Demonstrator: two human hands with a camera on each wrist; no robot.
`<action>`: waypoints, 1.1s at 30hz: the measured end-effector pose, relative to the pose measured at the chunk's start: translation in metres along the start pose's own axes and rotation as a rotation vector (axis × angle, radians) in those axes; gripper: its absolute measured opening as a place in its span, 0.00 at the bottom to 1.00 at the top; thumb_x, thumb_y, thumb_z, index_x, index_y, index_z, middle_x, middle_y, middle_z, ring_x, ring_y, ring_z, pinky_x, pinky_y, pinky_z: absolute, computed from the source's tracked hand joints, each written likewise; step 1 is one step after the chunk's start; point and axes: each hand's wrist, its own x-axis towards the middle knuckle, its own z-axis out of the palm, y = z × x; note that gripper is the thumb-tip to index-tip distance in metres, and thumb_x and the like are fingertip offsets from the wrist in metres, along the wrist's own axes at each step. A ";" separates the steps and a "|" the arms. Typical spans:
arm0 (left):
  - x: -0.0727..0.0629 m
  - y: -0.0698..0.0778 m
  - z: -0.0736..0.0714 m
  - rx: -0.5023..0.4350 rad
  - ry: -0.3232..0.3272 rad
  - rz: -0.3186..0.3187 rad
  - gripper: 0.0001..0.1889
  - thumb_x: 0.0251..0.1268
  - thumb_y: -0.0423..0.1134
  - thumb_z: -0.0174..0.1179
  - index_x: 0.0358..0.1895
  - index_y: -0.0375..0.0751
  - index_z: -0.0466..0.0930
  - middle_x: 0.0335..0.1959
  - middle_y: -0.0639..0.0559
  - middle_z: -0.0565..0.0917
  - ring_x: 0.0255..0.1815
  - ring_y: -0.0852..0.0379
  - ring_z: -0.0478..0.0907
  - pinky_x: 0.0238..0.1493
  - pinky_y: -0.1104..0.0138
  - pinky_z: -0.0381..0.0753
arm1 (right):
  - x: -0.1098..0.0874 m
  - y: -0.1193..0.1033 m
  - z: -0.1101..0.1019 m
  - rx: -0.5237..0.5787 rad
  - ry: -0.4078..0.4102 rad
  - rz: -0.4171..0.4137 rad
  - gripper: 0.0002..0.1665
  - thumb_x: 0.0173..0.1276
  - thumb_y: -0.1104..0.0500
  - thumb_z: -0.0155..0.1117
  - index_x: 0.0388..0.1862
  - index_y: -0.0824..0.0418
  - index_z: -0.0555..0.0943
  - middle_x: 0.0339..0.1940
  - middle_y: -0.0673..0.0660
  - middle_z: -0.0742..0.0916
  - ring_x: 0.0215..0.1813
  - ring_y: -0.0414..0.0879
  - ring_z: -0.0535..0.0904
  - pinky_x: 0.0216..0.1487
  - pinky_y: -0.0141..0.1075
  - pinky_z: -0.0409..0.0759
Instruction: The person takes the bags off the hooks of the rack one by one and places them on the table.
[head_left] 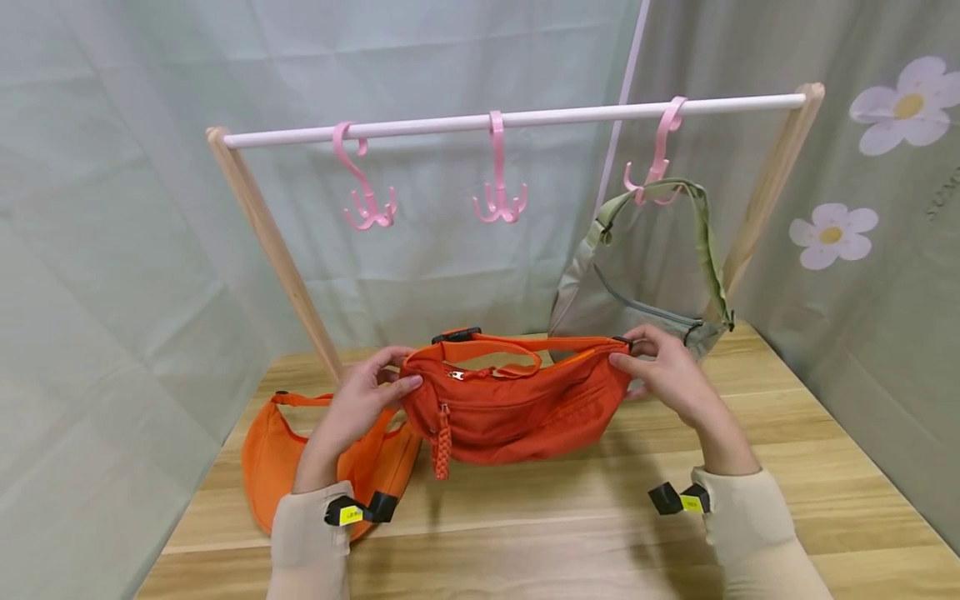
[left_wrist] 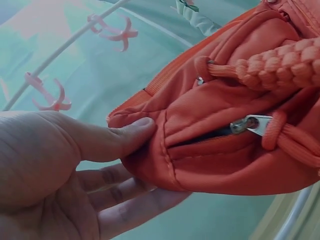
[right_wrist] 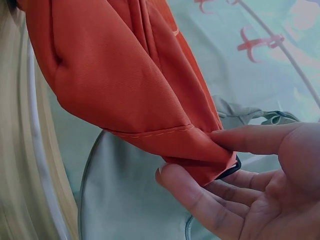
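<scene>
A red-orange waist bag [head_left: 517, 421] is held up over the wooden table between both hands. My left hand [head_left: 366, 402] pinches its left end, thumb on the front and fingers behind. At the other end my right hand [head_left: 670, 372] grips the corner by a black strap fitting. A braided zipper pull [head_left: 442, 442] dangles from the front pocket, whose zipper is slightly parted in the left wrist view. The strap with a black buckle [head_left: 456, 335] lies along the top edge. Partly behind my left forearm, an orange shoulder bag [head_left: 277, 467] lies on the table.
A rack with a white rod [head_left: 442, 127] and wooden legs stands at the back. Pink hooks hang from it: a left hook [head_left: 367, 196], a middle hook [head_left: 498, 179] and a right hook [head_left: 658, 158]. A grey-green bag [head_left: 637, 304] hangs by its strap from the right one.
</scene>
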 end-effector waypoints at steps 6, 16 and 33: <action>0.002 -0.007 0.001 0.008 -0.038 -0.020 0.17 0.76 0.31 0.62 0.63 0.33 0.77 0.53 0.37 0.78 0.43 0.48 0.84 0.39 0.64 0.89 | 0.005 0.009 0.003 -0.025 -0.012 0.006 0.22 0.75 0.66 0.65 0.60 0.75 0.70 0.48 0.70 0.84 0.30 0.48 0.86 0.33 0.45 0.89; 0.007 -0.019 0.009 -0.016 -0.085 -0.110 0.17 0.76 0.30 0.60 0.63 0.28 0.75 0.50 0.36 0.79 0.37 0.51 0.84 0.39 0.57 0.89 | 0.011 0.022 0.009 -0.078 -0.036 0.024 0.21 0.74 0.65 0.66 0.58 0.76 0.72 0.43 0.65 0.80 0.30 0.47 0.86 0.32 0.37 0.88; 0.014 -0.033 0.023 -0.017 -0.143 -0.192 0.17 0.79 0.27 0.54 0.66 0.39 0.70 0.54 0.34 0.73 0.35 0.50 0.81 0.37 0.48 0.88 | 0.024 0.049 0.017 -0.145 -0.036 0.070 0.20 0.73 0.65 0.66 0.56 0.77 0.74 0.36 0.60 0.81 0.26 0.44 0.83 0.33 0.44 0.89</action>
